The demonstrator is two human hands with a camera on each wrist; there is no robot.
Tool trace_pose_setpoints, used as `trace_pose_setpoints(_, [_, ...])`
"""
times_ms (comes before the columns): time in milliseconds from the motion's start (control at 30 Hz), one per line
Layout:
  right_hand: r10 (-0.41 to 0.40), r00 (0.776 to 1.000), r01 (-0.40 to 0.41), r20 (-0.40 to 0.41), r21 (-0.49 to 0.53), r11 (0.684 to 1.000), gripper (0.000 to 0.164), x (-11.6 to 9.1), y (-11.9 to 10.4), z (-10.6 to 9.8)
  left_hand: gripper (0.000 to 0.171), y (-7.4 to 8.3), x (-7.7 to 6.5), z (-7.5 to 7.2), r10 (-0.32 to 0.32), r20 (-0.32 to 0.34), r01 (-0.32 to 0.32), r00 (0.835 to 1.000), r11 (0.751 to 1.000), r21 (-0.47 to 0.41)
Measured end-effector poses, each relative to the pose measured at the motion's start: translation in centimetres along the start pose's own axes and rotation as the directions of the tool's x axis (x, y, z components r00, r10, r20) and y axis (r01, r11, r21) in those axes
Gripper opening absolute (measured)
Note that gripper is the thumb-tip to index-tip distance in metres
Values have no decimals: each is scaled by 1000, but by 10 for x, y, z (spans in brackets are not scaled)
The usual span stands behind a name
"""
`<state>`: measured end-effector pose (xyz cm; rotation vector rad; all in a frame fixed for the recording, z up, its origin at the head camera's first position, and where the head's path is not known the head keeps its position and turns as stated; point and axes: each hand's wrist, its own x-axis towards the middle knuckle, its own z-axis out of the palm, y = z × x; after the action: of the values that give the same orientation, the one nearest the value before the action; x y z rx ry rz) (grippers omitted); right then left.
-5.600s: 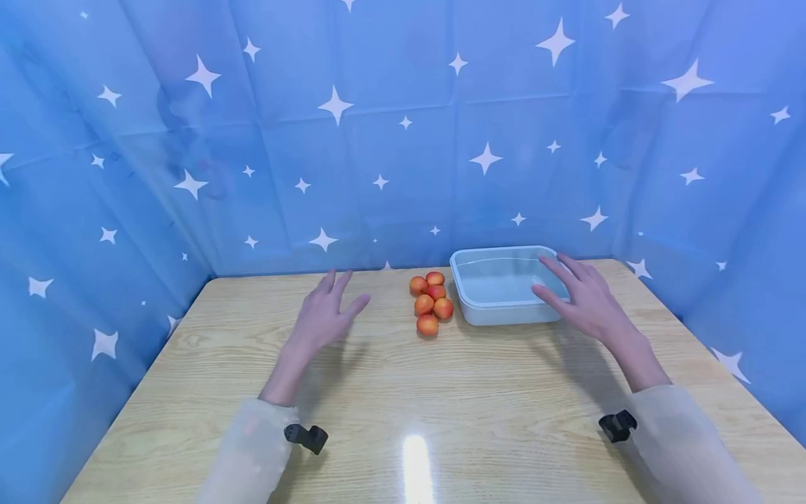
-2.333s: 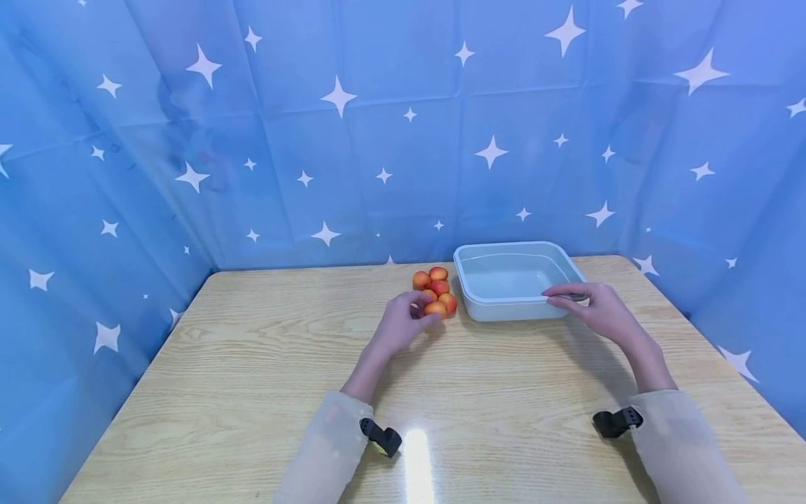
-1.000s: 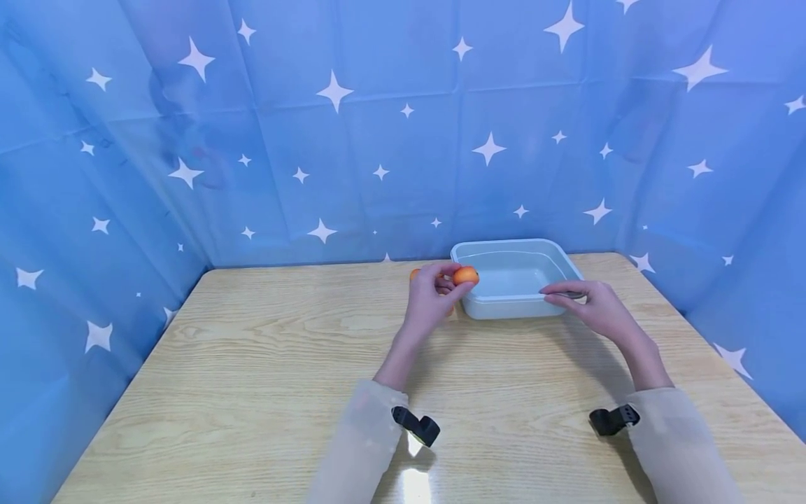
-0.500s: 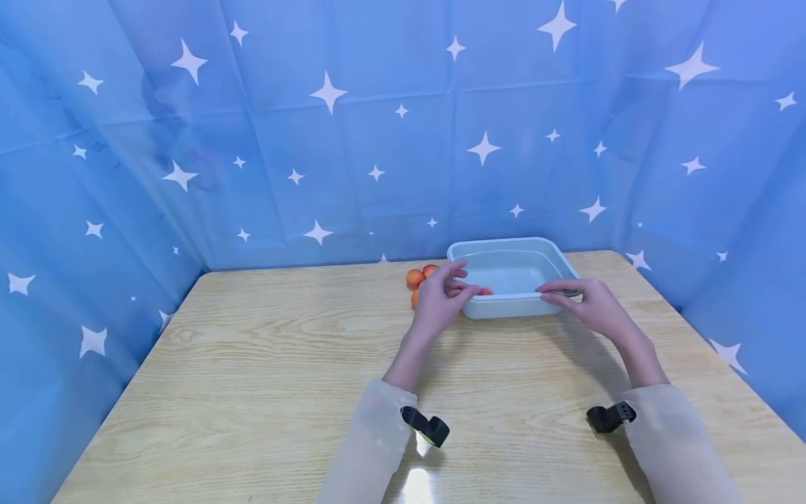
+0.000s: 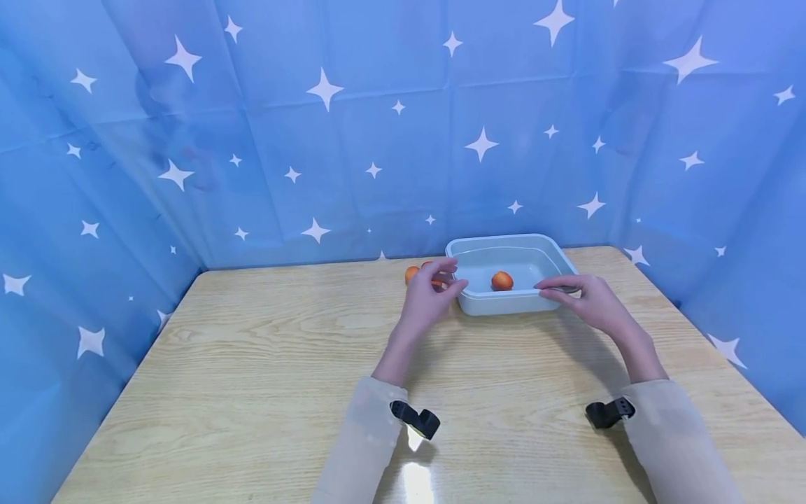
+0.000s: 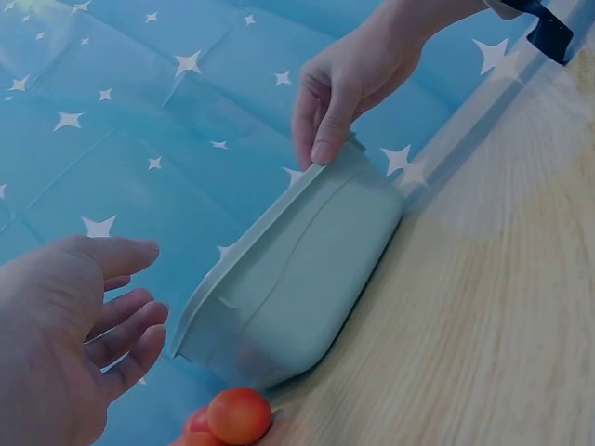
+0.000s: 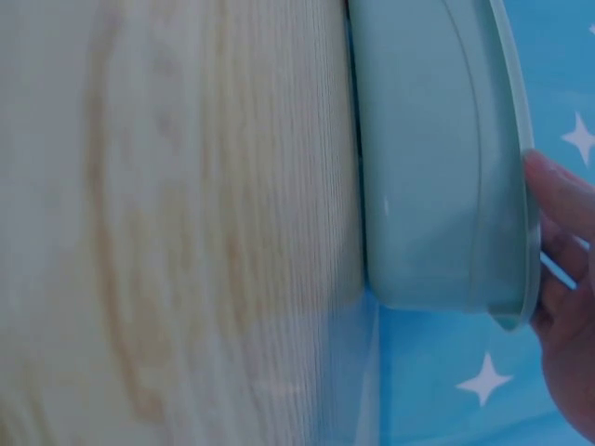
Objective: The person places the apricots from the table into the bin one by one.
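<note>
A pale blue plastic basin (image 5: 504,305) stands at the back of the table, with one small orange-red fruit (image 5: 502,281), apricot-like, lying on its floor. My right hand (image 5: 595,302) pinches the basin's near right rim between thumb and fingers; the right wrist view shows that hand (image 7: 569,297) at the rim of the basin (image 7: 432,177). Just left of the basin, my left hand (image 5: 423,297) hovers with loosely bent fingers and holds nothing. It hides most of the loose fruits (image 5: 411,274) behind it. In the left wrist view, several fruits (image 6: 239,415) sit against the basin's base.
The light wood-grain table (image 5: 264,378) stretches toward me under both forearms. A blue curtain with white stars (image 5: 378,140) hangs right behind the table's back edge and along both sides. Black wrist cameras (image 5: 415,418) sit on both sleeves.
My left hand lifted one fruit from the pile, carried it right over the basin rim, let it go inside, and moved back left. My right hand went from spread fingers to pinching the rim.
</note>
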<state>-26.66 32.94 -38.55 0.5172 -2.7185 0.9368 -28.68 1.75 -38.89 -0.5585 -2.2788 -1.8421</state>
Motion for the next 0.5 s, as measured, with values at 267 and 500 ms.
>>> trace_pose_setpoints(267, [3, 1000, -3, -8, 6, 1000, 23, -1, -2, -2, 38, -1, 3, -15, -8, -52, 9, 999, 1000, 8])
trace_pose_setpoints(500, [6, 1000, -6, -3, -3, 1000, 23, 0, -1, -1, 37, -7, 4, -26, -17, -94, 21, 995, 999, 37])
